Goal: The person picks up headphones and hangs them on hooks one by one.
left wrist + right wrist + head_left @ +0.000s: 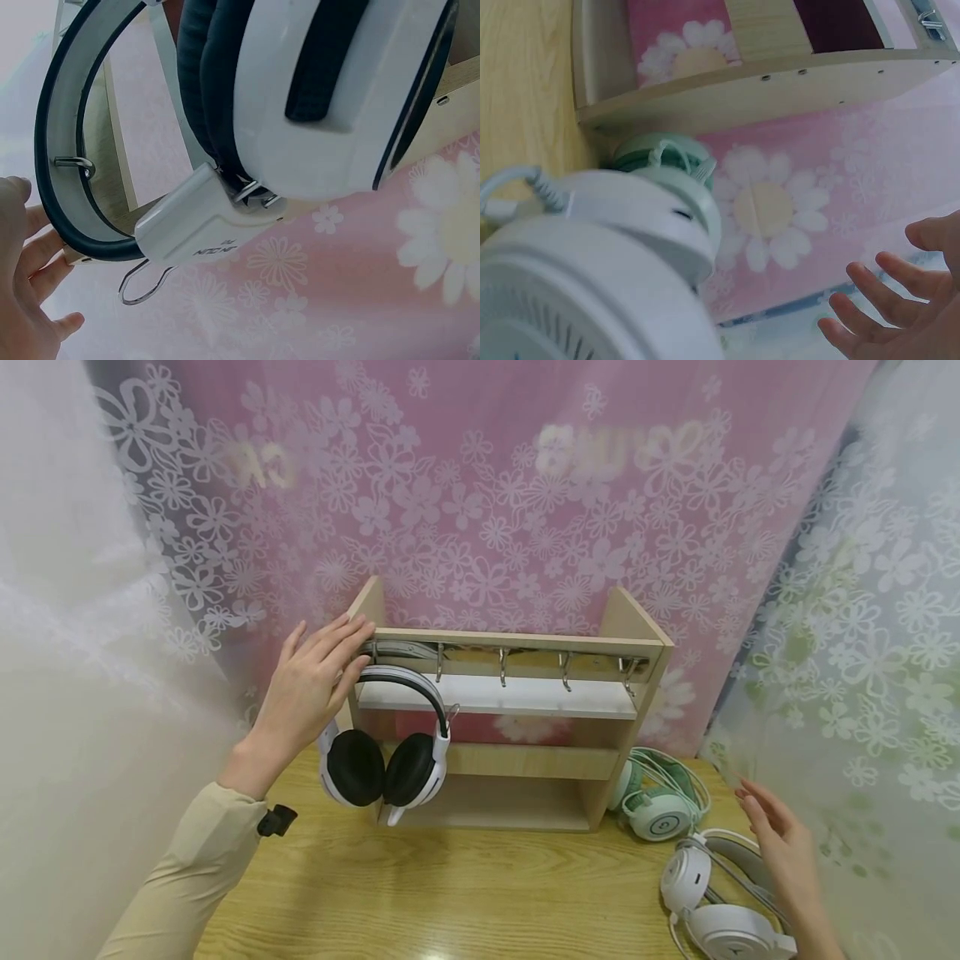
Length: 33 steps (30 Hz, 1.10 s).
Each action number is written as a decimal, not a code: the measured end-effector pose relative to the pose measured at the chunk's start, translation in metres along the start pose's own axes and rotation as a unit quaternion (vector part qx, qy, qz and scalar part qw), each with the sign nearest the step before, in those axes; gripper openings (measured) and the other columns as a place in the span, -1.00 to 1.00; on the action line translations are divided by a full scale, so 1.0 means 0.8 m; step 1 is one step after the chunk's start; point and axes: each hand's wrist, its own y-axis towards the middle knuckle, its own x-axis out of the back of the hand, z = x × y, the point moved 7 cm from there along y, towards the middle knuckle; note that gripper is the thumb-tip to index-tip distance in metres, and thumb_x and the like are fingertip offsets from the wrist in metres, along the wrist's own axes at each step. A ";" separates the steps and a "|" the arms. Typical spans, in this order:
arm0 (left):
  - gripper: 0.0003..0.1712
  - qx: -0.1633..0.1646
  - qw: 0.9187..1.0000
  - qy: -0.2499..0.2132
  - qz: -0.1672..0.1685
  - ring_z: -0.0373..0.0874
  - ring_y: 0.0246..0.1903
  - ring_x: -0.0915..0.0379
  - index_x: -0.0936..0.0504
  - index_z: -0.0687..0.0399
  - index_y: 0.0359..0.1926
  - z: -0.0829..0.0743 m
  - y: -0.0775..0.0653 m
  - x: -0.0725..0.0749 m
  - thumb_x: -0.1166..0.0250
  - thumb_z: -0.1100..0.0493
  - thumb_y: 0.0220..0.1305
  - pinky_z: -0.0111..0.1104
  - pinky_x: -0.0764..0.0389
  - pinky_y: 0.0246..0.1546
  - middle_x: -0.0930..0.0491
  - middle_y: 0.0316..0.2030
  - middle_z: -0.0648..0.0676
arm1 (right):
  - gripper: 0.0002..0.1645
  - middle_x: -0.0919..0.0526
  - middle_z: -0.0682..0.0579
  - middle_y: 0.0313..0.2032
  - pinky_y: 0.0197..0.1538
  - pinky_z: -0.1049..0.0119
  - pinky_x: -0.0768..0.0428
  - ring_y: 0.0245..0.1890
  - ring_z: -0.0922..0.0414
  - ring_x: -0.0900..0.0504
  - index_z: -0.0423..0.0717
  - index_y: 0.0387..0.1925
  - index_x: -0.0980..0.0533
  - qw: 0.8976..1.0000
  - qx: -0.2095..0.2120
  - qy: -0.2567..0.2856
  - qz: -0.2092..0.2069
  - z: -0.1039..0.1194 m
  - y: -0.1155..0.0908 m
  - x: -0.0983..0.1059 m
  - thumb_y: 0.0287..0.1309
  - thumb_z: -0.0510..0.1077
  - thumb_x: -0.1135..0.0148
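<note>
Left of centre in the head view, the black-and-white headphones point(408, 768) hang by their headband from a hook near the left end of the wooden rack point(495, 760), ear cups downward, while the left hand point(311, 681) lies at the rack's upper-left corner, fingers extended beside the headband (whether they press on it, I cannot tell). At the lower right of the frame, the right hand point(783, 843) holds nothing, its fingers loosely spread near the white headphones point(686, 877), with the green headphones point(660, 814) just beside the rack.
</note>
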 end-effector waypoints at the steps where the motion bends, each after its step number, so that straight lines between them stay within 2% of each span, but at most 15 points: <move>1: -0.42 -0.001 1.000 0.001 0.001 0.10 0.41 -0.29 -0.46 0.06 0.42 0.000 0.000 0.000 -0.28 0.11 0.43 0.13 0.05 0.52 -0.46 0.37 0.16 | -0.48 -0.51 0.75 -0.10 -0.16 0.78 -0.40 -0.11 0.73 -0.46 -0.16 0.41 -0.40 1.000 -0.004 -0.014 0.000 -0.004 -0.002 0.003 0.55 -0.07 -0.02; 7: -0.42 -0.003 1.000 0.004 0.008 0.10 0.42 -0.27 -0.45 0.05 0.43 -0.002 0.002 -0.002 -0.27 0.09 0.44 0.13 0.06 0.52 -0.45 0.38 0.16 | -0.44 -0.37 0.88 -0.22 -0.27 0.74 -0.31 -0.23 0.82 -0.32 -0.24 0.36 -0.42 0.995 -0.029 -0.091 0.004 -0.037 -0.013 0.023 0.53 0.01 -0.05; 17: -0.42 0.001 1.000 0.003 0.008 0.11 0.42 -0.27 -0.45 0.05 0.43 -0.001 0.002 0.000 -0.27 0.10 0.44 0.13 0.06 0.52 -0.45 0.37 0.17 | -0.36 -0.22 0.92 -0.24 -0.32 0.75 -0.28 -0.27 0.91 -0.18 -0.46 0.28 -0.37 0.990 -0.041 -0.136 0.021 -0.080 -0.021 0.042 0.52 0.04 -0.05; 20: -0.42 0.002 1.000 0.003 0.007 0.12 0.42 -0.28 -0.46 0.06 0.42 -0.001 0.002 0.001 -0.28 0.11 0.43 0.13 0.06 0.52 -0.45 0.37 0.17 | -0.38 -0.30 0.84 -0.23 -0.32 0.75 -0.28 -0.28 0.90 -0.18 -0.50 0.24 -0.39 0.988 -0.039 -0.147 0.022 -0.088 -0.024 0.046 0.51 0.01 -0.06; 22: -0.42 0.001 1.000 0.002 0.006 0.11 0.42 -0.28 -0.46 0.06 0.42 -0.002 0.003 0.000 -0.28 0.11 0.43 0.13 0.06 0.52 -0.45 0.37 0.17 | -0.39 -0.57 0.57 -0.18 -0.33 0.74 -0.27 -0.29 0.90 -0.14 -0.53 0.20 -0.40 0.985 -0.039 -0.164 0.024 -0.092 -0.025 0.048 0.50 -0.01 -0.07; 24: -0.42 0.001 1.000 0.001 0.006 0.11 0.42 -0.28 -0.46 0.06 0.42 -0.002 0.003 0.000 -0.28 0.11 0.43 0.13 0.06 0.52 -0.45 0.37 0.17 | -0.41 -0.64 0.36 -0.17 -0.33 0.71 -0.29 -0.29 0.88 -0.13 -0.51 0.19 -0.41 0.984 -0.050 -0.169 0.029 -0.100 -0.026 0.049 0.50 -0.01 -0.08; 27: -0.42 -0.001 1.000 0.001 0.007 0.11 0.42 -0.27 -0.45 0.06 0.42 -0.003 0.003 -0.001 -0.28 0.11 0.44 0.13 0.07 0.52 -0.45 0.38 0.17 | -0.61 -0.61 0.46 -0.15 -0.32 0.69 -0.30 -0.25 0.84 -0.12 -0.16 0.12 -0.55 0.985 -0.065 -0.157 0.033 -0.116 -0.031 0.053 0.49 0.01 -0.09; 28: -0.42 -0.001 1.000 0.001 0.007 0.11 0.42 -0.27 -0.46 0.06 0.42 -0.003 0.003 -0.001 -0.28 0.10 0.44 0.13 0.06 0.52 -0.45 0.38 0.17 | -0.65 -0.49 0.63 -0.19 -0.32 0.68 -0.30 -0.22 0.75 -0.26 -0.09 0.09 -0.55 0.985 -0.069 -0.153 0.033 -0.122 -0.032 0.055 0.49 0.02 -0.09; 29: -0.42 -0.001 1.000 0.001 0.007 0.11 0.42 -0.27 -0.46 0.06 0.42 -0.003 0.003 -0.001 -0.28 0.11 0.43 0.13 0.06 0.52 -0.45 0.38 0.17 | -0.63 -0.53 0.59 -0.18 -0.31 0.65 -0.30 -0.15 0.60 -0.40 -0.11 0.11 -0.53 0.985 -0.075 -0.151 0.039 -0.127 -0.033 0.055 0.50 0.03 -0.07; 30: -0.42 -0.001 1.000 0.001 0.006 0.11 0.42 -0.28 -0.46 0.07 0.42 -0.003 0.003 -0.001 -0.28 0.11 0.43 0.14 0.05 0.52 -0.45 0.37 0.17 | -0.61 -0.64 0.45 -0.11 -0.28 0.61 -0.29 -0.07 0.41 -0.50 -0.12 0.14 -0.52 0.984 -0.079 -0.155 0.045 -0.131 -0.034 0.056 0.51 0.03 -0.03; 31: -0.42 -0.001 1.000 0.001 0.006 0.11 0.42 -0.28 -0.46 0.07 0.42 -0.003 0.003 -0.001 -0.28 0.11 0.43 0.14 0.05 0.51 -0.45 0.37 0.16 | -0.57 -0.70 0.30 -0.04 -0.17 0.53 -0.37 0.01 0.14 -0.57 -0.15 0.18 -0.49 0.983 -0.083 -0.156 0.054 -0.135 -0.036 0.055 0.52 0.02 0.01; 32: -0.42 -0.001 1.000 0.001 0.005 0.11 0.42 -0.28 -0.46 0.07 0.42 -0.003 0.002 -0.001 -0.29 0.11 0.43 0.14 0.05 0.51 -0.45 0.37 0.16 | -0.48 -0.71 -0.02 0.07 -0.05 0.42 -0.45 0.07 -0.14 -0.55 -0.31 0.23 -0.43 0.981 -0.087 -0.162 0.063 -0.137 -0.037 0.055 0.53 0.02 0.06; 33: -0.42 -0.001 1.000 0.000 0.005 0.11 0.42 -0.28 -0.46 0.07 0.42 -0.003 0.002 -0.001 -0.29 0.11 0.43 0.15 0.04 0.51 -0.45 0.37 0.16 | -0.38 -0.61 -0.33 0.14 0.04 0.26 -0.48 0.10 -0.40 -0.46 -0.46 0.27 -0.34 0.978 -0.095 -0.173 0.074 -0.140 -0.038 0.054 0.54 0.03 0.11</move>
